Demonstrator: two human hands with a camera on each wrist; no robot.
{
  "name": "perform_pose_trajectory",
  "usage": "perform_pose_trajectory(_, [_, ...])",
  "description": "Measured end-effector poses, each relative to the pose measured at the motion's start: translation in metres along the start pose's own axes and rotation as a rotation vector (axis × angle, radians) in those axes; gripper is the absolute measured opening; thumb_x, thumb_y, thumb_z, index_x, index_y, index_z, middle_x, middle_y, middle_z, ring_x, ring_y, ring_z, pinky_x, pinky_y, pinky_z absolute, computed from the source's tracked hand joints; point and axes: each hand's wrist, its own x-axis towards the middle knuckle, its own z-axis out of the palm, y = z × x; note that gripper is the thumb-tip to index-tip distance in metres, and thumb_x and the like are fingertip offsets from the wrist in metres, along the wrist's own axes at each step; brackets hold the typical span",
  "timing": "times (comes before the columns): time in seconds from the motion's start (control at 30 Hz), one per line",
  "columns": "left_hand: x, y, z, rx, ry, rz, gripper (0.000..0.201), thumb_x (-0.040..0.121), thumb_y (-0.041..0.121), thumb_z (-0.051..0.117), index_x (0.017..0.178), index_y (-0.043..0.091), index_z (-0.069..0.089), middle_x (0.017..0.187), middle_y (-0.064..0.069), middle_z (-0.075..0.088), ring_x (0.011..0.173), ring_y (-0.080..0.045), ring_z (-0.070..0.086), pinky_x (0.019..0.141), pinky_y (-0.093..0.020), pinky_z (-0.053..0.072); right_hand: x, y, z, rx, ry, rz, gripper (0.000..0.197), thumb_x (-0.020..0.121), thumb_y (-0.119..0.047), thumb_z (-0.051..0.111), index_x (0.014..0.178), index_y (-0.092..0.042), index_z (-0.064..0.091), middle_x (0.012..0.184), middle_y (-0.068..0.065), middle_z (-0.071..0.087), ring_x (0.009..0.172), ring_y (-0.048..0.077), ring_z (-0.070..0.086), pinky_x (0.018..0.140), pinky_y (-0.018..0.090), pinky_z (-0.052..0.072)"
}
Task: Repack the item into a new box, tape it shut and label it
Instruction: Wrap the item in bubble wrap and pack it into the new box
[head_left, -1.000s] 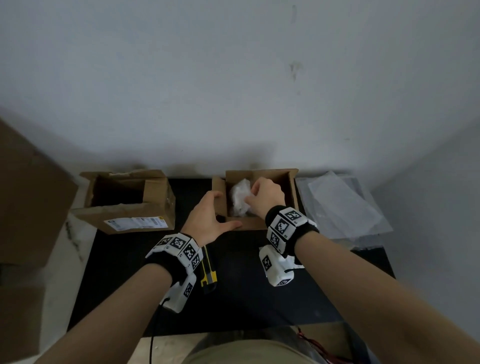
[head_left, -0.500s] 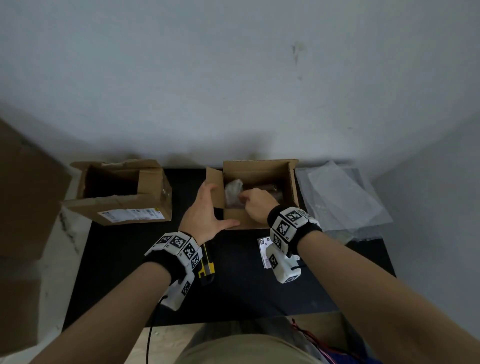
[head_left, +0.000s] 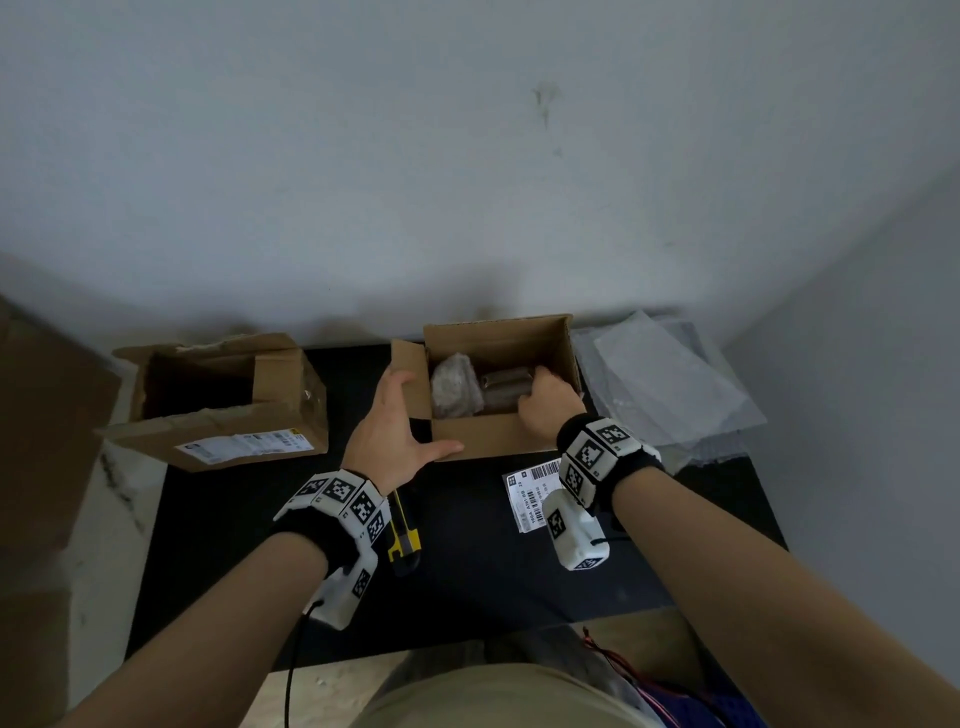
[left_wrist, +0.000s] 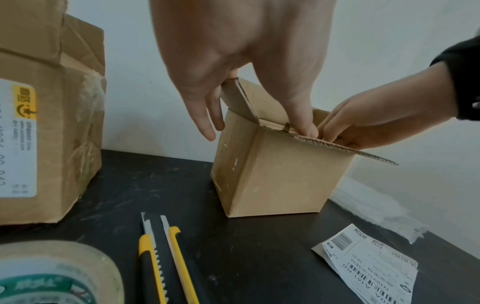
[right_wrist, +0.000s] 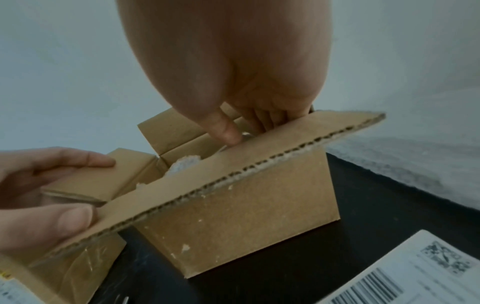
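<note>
A small brown new box (head_left: 488, 441) stands open at the middle of the black table. Inside lie a whitish wrapped item (head_left: 452, 384) and a brown roll (head_left: 506, 387). My left hand (head_left: 410, 415) straddles the box's near left corner with spread fingers on the side flap (left_wrist: 233, 98) and the thumb on the front flap (right_wrist: 233, 164). My right hand (head_left: 543, 397) reaches into the box from the right, with fairly straight fingers resting on the brown roll. The box wall hides its fingertips in the wrist views. A printed label (head_left: 527, 493) lies in front of the box.
The old opened box (head_left: 223, 415) with its own label sits at the left. A yellow utility knife (head_left: 405, 540) lies under my left wrist, and a tape roll (left_wrist: 52, 273) is near it. Clear plastic sheets (head_left: 665, 389) cover the table's right side. A wall stands close behind.
My right hand has let go of the white wrapped item inside the new box and shifted right onto the brown roll. My left hand stays on the box's corner flaps.
</note>
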Motion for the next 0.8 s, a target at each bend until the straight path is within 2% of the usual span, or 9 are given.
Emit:
perform_pose_trajectory(0.07, [0.0,0.001,-0.001,0.006,-0.002,-0.002,0.099,0.061,0.04,0.084,0.137,0.017,0.025,0.143,-0.003,0.033,0.121,-0.019,0.045,0.089,-0.028,0.041,0.002,0.001,0.002,0.027,-0.012,-0.009,0.04,0.091,-0.011,0.043,0.13,-0.005,0.04,0.134,0.018,0.047,0.123,0.035,0.046,0.104,0.04,0.037])
perform_pose_trajectory(0.17, [0.001,0.001,-0.001,0.01,-0.006,0.001,0.098,0.062,0.04,0.084,0.137,0.017,0.026,0.142,-0.002,0.034,0.121,-0.018,0.045,0.088,-0.026,0.039,0.004,0.003,0.007,0.035,-0.019,-0.047,0.039,0.089,-0.01,0.04,0.128,-0.011,0.043,0.13,0.016,0.052,0.118,0.035,0.05,0.1,0.04,0.041])
perform_pose_trajectory(0.3, [0.002,0.003,-0.002,0.014,-0.004,0.032,0.094,0.066,0.041,0.081,0.137,0.018,0.025,0.143,0.0,0.033,0.121,-0.016,0.044,0.086,-0.022,0.036,0.004,0.005,0.006,-0.012,-0.05,-0.096,0.044,0.091,-0.013,0.037,0.135,-0.016,0.04,0.131,0.015,0.052,0.118,0.035,0.05,0.098,0.038,0.04])
perform_pose_trajectory(0.43, [0.006,0.006,-0.002,0.079,0.005,0.093,0.082,0.073,0.046,0.074,0.135,0.018,0.029,0.143,0.001,0.031,0.116,-0.017,0.049,0.082,-0.027,0.044,-0.001,0.004,0.002,-0.087,-0.024,-0.154,0.038,0.094,-0.019,0.04,0.131,-0.012,0.043,0.132,0.013,0.05,0.118,0.033,0.05,0.1,0.039,0.041])
perform_pose_trajectory(0.5, [0.011,0.01,-0.002,0.146,0.004,0.113,0.071,0.076,0.046,0.071,0.131,0.018,0.035,0.151,0.0,0.02,0.121,-0.021,0.047,0.086,-0.033,0.048,-0.006,0.003,-0.001,-0.131,0.032,-0.208,0.035,0.093,-0.019,0.042,0.126,-0.009,0.047,0.13,0.011,0.05,0.118,0.031,0.051,0.099,0.04,0.042])
perform_pose_trajectory(0.57, [0.015,0.015,-0.002,0.245,0.018,0.121,0.06,0.08,0.043,0.067,0.129,0.019,0.041,0.154,-0.004,0.011,0.13,-0.024,0.037,0.097,-0.039,0.045,-0.013,0.001,-0.006,-0.179,0.098,-0.266,0.033,0.094,-0.02,0.043,0.124,-0.009,0.05,0.128,0.01,0.051,0.114,0.029,0.053,0.096,0.041,0.044])
perform_pose_trajectory(0.67, [0.02,0.034,-0.002,0.387,0.101,0.232,0.046,0.084,0.034,0.063,0.125,0.017,0.048,0.152,-0.011,0.019,0.138,-0.028,0.028,0.11,-0.042,0.033,-0.025,0.002,-0.017,-0.217,0.245,-0.405,0.032,0.096,-0.021,0.044,0.124,-0.01,0.053,0.127,0.007,0.052,0.112,0.025,0.053,0.092,0.038,0.047])
perform_pose_trajectory(0.73, [0.023,0.053,-0.001,0.394,0.118,0.297,0.041,0.088,0.029,0.058,0.126,0.016,0.049,0.149,-0.011,0.027,0.135,-0.028,0.032,0.11,-0.041,0.032,-0.031,0.004,-0.029,-0.253,0.347,-0.497,0.031,0.096,-0.021,0.045,0.123,-0.009,0.055,0.127,0.007,0.054,0.111,0.024,0.054,0.089,0.034,0.045])
perform_pose_trajectory(0.8, [0.028,0.076,0.001,0.379,0.128,0.36,0.04,0.09,0.028,0.054,0.128,0.016,0.046,0.138,-0.01,0.043,0.125,-0.026,0.045,0.103,-0.04,0.039,-0.034,0.009,-0.043,-0.274,0.401,-0.514,0.031,0.095,-0.02,0.047,0.121,-0.008,0.057,0.124,0.009,0.056,0.108,0.025,0.055,0.087,0.035,0.045])
